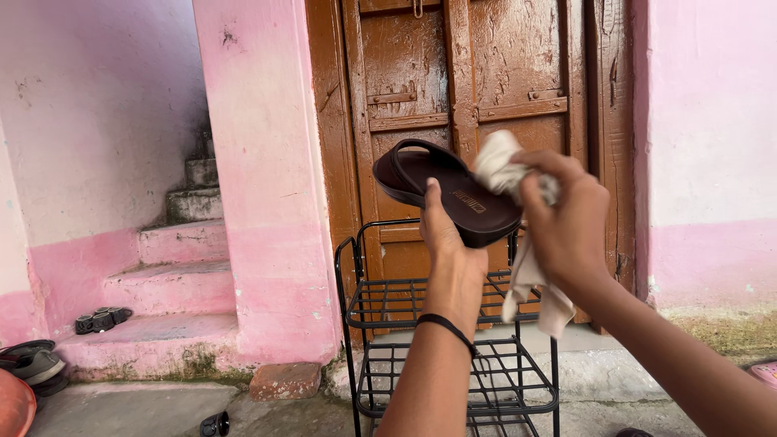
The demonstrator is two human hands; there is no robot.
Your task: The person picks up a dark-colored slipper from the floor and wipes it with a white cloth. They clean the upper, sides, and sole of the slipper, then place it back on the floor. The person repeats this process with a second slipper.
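Note:
My left hand (pixel 447 243) holds a dark brown sandal (pixel 441 190) up in front of me, sole side gripped, thumb along its edge; a black band circles that wrist. A crumpled off-white cloth (pixel 502 166) is bunched in my right hand (pixel 566 218) and pressed against the sandal's heel end. The cloth's loose tail (pixel 536 295) hangs below my right wrist.
A black wire shoe rack (pixel 380 303) stands below my hands, before a worn brown wooden door (pixel 477 73). Pink walls flank it, with a pink pillar (pixel 267 178) and stairs (pixel 174 267) on the left. Dark sandals (pixel 101 320) lie on a step; more footwear (pixel 32 364) sits at far left.

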